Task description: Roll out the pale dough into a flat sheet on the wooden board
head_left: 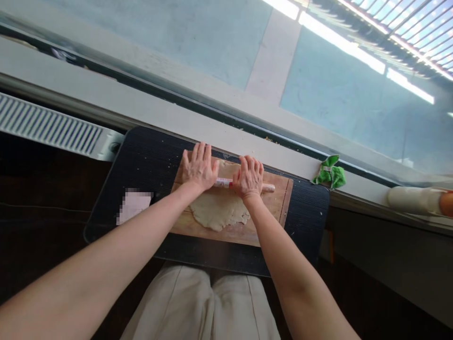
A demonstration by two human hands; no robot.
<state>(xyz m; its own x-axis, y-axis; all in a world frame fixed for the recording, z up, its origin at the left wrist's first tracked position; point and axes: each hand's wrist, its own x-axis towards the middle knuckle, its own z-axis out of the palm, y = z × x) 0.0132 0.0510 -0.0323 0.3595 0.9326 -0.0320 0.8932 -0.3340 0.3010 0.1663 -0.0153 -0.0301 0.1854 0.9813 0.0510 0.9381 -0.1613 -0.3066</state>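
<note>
A pale rolling pin (223,182) with a printed, partly red label lies across a thin, uneven sheet of dough (219,208). My left hand (200,168) holds the pin's left part from above, its fingers reaching forward over it and hiding that end. Nearer the other end, my right hand (249,177) is over the pin with its fingers bent forward; the bare tip sticks out to its right. Beneath the dough is a wooden board (272,208). The dough's near edge is ragged and cracked, and its far part shows between my hands.
The board rests on a black table (123,160) dotted with crumbs. A white windowsill (170,123) runs behind it, bearing a green cloth (331,174) and a whitish cylindrical container (412,200) at right. A radiator (53,125) stands left. A blurred-out pinkish patch (135,205) is on the table.
</note>
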